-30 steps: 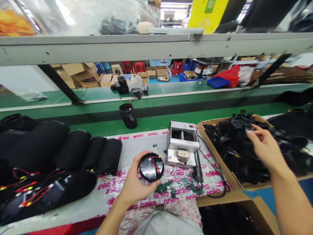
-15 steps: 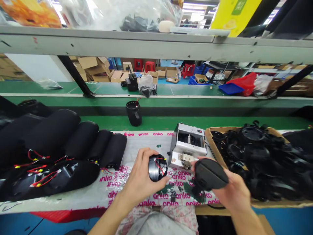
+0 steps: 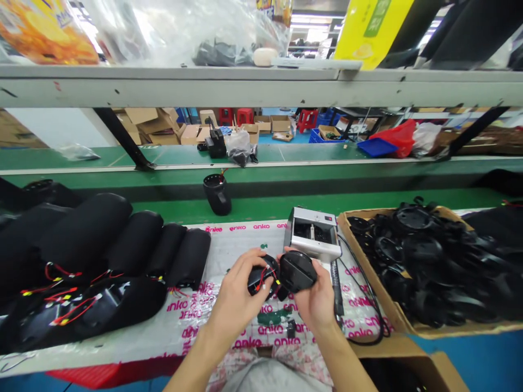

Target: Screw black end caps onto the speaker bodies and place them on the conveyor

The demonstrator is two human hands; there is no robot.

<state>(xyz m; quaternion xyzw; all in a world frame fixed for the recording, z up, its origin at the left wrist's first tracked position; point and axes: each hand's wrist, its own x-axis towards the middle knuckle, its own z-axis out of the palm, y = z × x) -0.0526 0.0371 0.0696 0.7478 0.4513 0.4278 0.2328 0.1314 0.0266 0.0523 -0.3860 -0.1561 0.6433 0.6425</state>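
Observation:
My left hand [image 3: 241, 294] is closed round the end of a black cylindrical housing [image 3: 256, 279], with red wires and a small yellow-tipped connector showing at its opening. In my right hand [image 3: 321, 299] is a round black cap [image 3: 297, 270], gripped by its edge and tilted toward me. Cap and housing are side by side at the middle of the bench; whether they touch I cannot tell. Just behind them stands a small silver machine [image 3: 314, 231], its lower front partly hidden by my right hand.
Black fabric-covered cylinders [image 3: 190, 256] with red wires lie at left. An open carton [image 3: 398, 310] of black plastic parts stands at right, a black cable [image 3: 370, 288] beside it. A black cup-shaped part [image 3: 218, 194] stands at the back. A shelf beam [image 3: 245, 92] crosses above.
My right hand has brought the cap leftward, from beside the carton to next to the housing. The housing has turned in my left hand. The view has shifted slightly.

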